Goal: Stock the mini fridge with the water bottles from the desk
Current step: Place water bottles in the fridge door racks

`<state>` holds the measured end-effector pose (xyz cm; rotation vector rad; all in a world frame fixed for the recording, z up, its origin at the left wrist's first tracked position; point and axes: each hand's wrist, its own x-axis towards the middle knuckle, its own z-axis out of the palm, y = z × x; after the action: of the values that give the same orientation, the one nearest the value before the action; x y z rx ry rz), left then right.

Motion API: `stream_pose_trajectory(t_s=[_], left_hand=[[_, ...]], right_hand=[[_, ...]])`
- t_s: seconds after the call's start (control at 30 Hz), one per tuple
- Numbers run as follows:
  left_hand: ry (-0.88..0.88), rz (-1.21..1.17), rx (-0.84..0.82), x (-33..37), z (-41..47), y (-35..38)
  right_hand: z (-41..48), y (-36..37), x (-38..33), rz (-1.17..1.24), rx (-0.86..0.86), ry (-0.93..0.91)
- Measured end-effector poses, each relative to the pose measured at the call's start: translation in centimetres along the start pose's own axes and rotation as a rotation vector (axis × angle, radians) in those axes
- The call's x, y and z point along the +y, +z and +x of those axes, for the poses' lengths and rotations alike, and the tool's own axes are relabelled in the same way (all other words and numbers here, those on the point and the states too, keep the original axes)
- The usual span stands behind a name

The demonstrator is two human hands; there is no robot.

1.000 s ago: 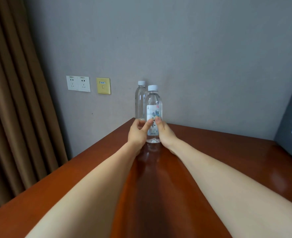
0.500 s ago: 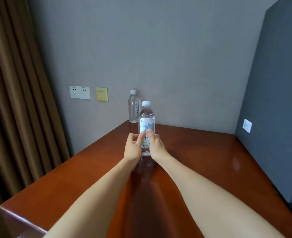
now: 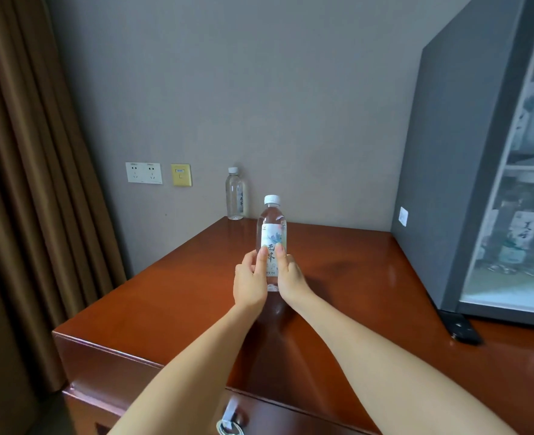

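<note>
Fingers (image 3: 261, 259) of the left hand (image 3: 250, 281) curl round the left side of a water bottle (image 3: 272, 227), pressed close together, with the forefinger laid up across the front of the label. On the other side the right hand (image 3: 290, 277) wraps the bottle in the same way, its fingertips (image 3: 280, 254) lying on the label just beside the left forefinger, so both hands grip the lower half between them. The bottle stands upright with its white cap on, over the middle of the desk (image 3: 180, 293), about halfway between the left edge and the mini fridge (image 3: 432, 183). Its base is hidden behind the hands, so I cannot tell whether it rests on the wood or hangs just above it.

Well apart from it, a second bottle (image 3: 236, 196) stands upright at the far left corner of the desk, close against the grey wall (image 3: 259, 89). The fridge sits along the right edge, and through its glass door (image 3: 516, 183) blurred bottles show on two shelves. A small black part (image 3: 460, 328) lies on the wood at the fridge's near corner. On the wall left of the desk are a white double socket (image 3: 143, 173) and a yellow plate (image 3: 181, 175), and a brown curtain (image 3: 23, 183) hangs further left. Below the near edge a metal drawer handle (image 3: 229, 425) shows
</note>
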<state>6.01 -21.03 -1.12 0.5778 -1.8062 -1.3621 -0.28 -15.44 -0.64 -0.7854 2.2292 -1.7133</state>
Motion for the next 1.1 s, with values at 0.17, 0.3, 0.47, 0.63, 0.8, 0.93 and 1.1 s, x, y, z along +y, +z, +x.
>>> stream_pose_trajectory(t_s=[0.17,0.3,0.47,0.63,0.8,0.93,1.1], left_hand=[[0.031,0.118,-0.030,0.6,-2.4,0.8],[0.070,0.166,-0.048,1.4,-4.5,1.8],[0.098,0.180,-0.148,2.3,-7.1,4.2],[0.153,0.147,-0.318,4.1,-10.8,8.0],[0.248,0.133,-0.451,6.1,-15.1,13.3],[0.275,0.087,-0.596,8.2,-19.1,18.2],[0.290,0.025,-0.775,10.7,-23.7,23.2]], right_hand=[[-3.1,-1.0,0.2,0.023,0.043,0.040],[-5.0,-2.7,0.5,-0.026,0.074,0.043],[-7.4,-6.7,1.4,-0.178,0.175,0.002],[-10.2,-13.2,3.0,-0.289,0.274,-0.034],[-13.9,-20.5,4.7,-0.328,0.378,-0.013],[-17.6,-26.6,6.0,-0.424,0.489,0.025],[-22.3,-32.7,7.3,-0.410,0.615,0.070]])
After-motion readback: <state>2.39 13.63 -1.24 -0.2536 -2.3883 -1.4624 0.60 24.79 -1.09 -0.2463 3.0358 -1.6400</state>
